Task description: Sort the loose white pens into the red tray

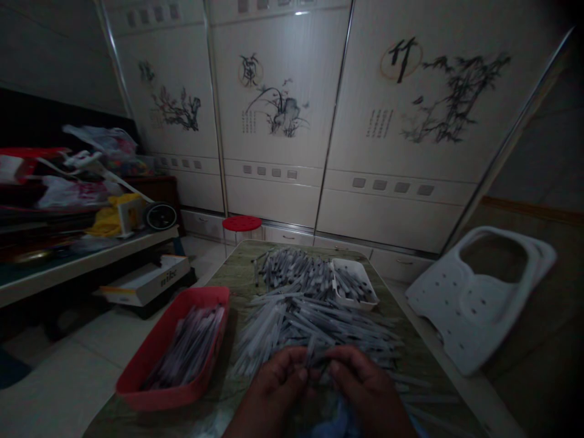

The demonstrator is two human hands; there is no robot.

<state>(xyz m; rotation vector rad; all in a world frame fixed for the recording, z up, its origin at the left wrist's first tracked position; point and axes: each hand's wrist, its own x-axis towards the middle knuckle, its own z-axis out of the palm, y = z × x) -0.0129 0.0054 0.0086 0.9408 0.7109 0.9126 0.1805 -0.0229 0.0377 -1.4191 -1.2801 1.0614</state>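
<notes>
My left hand and my right hand meet over the near part of the table, fingers pinched. A thin translucent plastic tube stands up from my left fingertips. Between the two hands, my right fingers close on a small dark piece too dim to name. Just beyond them lies a wide heap of similar translucent tubes. Behind it is a pile of shorter tube-like pieces with dark ends. More of these fill a white tray at the right.
A red plastic basket holding slender tubes stands at the table's left side. A white folding chair leans at the right. Beyond the table are a red stool and sliding cabinet doors. A cluttered bench stands left.
</notes>
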